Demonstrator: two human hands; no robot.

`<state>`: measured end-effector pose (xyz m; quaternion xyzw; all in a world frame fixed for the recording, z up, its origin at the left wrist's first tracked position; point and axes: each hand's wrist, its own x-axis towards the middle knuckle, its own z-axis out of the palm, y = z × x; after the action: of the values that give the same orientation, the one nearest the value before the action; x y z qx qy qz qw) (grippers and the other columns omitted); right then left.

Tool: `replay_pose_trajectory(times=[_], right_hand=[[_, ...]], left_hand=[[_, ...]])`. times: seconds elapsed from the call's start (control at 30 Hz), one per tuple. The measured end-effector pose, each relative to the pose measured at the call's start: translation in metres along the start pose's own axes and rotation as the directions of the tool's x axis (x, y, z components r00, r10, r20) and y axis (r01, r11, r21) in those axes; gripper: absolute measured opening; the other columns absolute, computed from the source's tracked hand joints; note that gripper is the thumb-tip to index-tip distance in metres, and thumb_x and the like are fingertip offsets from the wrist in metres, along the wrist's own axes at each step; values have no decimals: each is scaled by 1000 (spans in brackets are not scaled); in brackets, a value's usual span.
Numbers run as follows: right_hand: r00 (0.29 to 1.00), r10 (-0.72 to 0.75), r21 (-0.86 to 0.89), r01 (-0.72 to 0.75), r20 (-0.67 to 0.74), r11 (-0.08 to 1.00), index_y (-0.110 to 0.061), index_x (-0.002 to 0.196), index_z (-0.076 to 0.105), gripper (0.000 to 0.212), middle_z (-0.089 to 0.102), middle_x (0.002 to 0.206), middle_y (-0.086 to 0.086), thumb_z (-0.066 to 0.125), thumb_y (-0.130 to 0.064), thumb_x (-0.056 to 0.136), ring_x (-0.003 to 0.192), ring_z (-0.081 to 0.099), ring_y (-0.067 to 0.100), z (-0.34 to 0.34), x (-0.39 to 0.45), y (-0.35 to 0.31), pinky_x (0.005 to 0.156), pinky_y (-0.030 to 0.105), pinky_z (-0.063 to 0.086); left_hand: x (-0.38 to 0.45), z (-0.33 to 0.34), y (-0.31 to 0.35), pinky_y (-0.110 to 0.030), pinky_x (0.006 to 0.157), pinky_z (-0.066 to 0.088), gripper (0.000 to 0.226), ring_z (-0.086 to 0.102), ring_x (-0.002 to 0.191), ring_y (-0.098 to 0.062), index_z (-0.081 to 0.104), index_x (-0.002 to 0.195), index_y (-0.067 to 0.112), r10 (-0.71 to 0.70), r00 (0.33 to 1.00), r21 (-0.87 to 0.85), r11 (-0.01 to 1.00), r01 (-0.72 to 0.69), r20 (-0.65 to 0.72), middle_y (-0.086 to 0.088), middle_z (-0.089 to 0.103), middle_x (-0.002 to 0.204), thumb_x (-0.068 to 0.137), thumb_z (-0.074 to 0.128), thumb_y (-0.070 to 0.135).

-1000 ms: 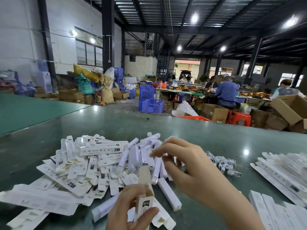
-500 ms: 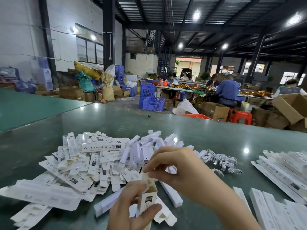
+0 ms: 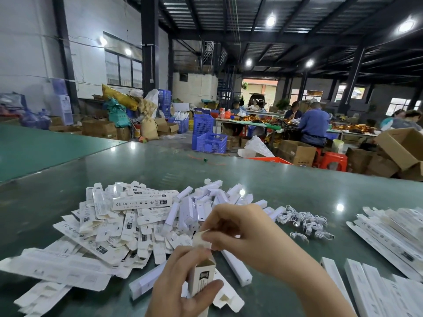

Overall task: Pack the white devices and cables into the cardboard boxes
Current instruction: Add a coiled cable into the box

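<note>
Left hand (image 3: 180, 287): low centre, above the green table (image 3: 297, 193), fingers and thumb curled round a narrow cardboard box (image 3: 202, 274), long axis upright, open end up. Right hand (image 3: 240, 232): just above, fingertips pinching the box's top flap (image 3: 201, 235).

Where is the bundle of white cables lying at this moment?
In the head view the white cables lie on the green table, right of centre, just beyond the right hand, between the central pile of white devices and the flat cartons at the right edge.
</note>
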<state>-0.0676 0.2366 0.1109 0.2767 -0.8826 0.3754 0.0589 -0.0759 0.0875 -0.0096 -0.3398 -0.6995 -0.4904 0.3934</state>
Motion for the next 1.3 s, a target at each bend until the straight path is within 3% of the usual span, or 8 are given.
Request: replay_pose_trajectory(times=[0.37, 0.57, 0.7, 0.77, 0.83, 0.93, 1.07, 1.3], right_hand=[[995, -27, -32, 30, 98, 999, -24, 85, 71, 5, 66, 84, -12, 70, -19, 84, 78, 64, 5, -2, -1, 3, 75, 31, 54], [986, -24, -28, 29, 163, 999, -20, 97, 75, 16, 65, 97, -13, 64, -14, 87, 85, 65, 5, -7, -5, 2, 80, 21, 53], [979, 1, 9, -3, 203, 1000, -23, 102, 74, 22, 61, 102, -19, 59, -30, 87, 81, 64, 1, -8, -8, 0, 77, 23, 52], [981, 3, -16, 0, 195, 1000, -25, 101, 74, 20, 61, 101, -20, 61, -33, 88, 77, 63, 4, -8, -7, 0, 73, 28, 51], [982, 4, -23, 0, 187, 1000, -24, 101, 74, 16, 61, 101, -17, 66, -28, 88, 81, 65, 10, -7, -5, 0, 79, 34, 52], [983, -32, -38, 39, 183, 998, -19, 104, 73, 19, 61, 101, -8, 70, -16, 85, 83, 64, 7, -2, -2, 1, 82, 26, 53], [993, -26, -23, 29, 113, 999, -21, 94, 75, 11, 62, 94, -11, 68, -19, 85, 79, 61, 1, 2, 0, 1, 72, 12, 48], [999, -27, 4, 27, 20, 1000, -20, 82, 74, 4, 64, 84, -10, 74, -24, 80, 74, 59, 2, 9, 4, 0, 69, 14, 47]], left_hand=[[3, -4, 1, -8, 64, 50, 31, 58, 88, 7, 48, 114, 37, 80, 997, 109, 991, -79, -5, 15, 57, 109, 87, 56, 51], [-3, 1, -3, -7, 73, 50, 34, 58, 98, 8, 50, 117, 32, 106, 993, 91, 991, -101, -53, 17, 52, 124, 88, 60, 46], [-8, 3, -11, -24, 51, 56, 23, 68, 83, -2, 62, 93, 36, -111, 985, -142, 986, 91, -135, 22, 63, 116, 77, 73, 49], [-9, 6, -12, -29, 43, 55, 29, 70, 74, -7, 61, 97, 47, -108, 982, -197, 977, 76, -156, 17, 66, 111, 74, 78, 43], [-9, 7, -13, -24, 47, 56, 47, 70, 72, -7, 54, 109, 49, -108, 980, -199, 977, 74, -165, 15, 67, 109, 72, 79, 37], [-14, 9, -14, -18, 57, 56, 61, 70, 73, -4, 48, 124, 42, -197, 966, -181, 969, 167, -164, 19, 68, 104, 71, 78, 45], [-15, 7, -14, -16, 57, 54, 59, 69, 70, -3, 49, 120, 42, -260, 953, -170, 957, 233, -154, 22, 69, 99, 69, 76, 56], [-15, 6, -11, -16, 56, 54, 64, 69, 66, -8, 50, 113, 50, -275, 946, -198, 950, 241, -173, 20, 69, 95, 58, 80, 37]])
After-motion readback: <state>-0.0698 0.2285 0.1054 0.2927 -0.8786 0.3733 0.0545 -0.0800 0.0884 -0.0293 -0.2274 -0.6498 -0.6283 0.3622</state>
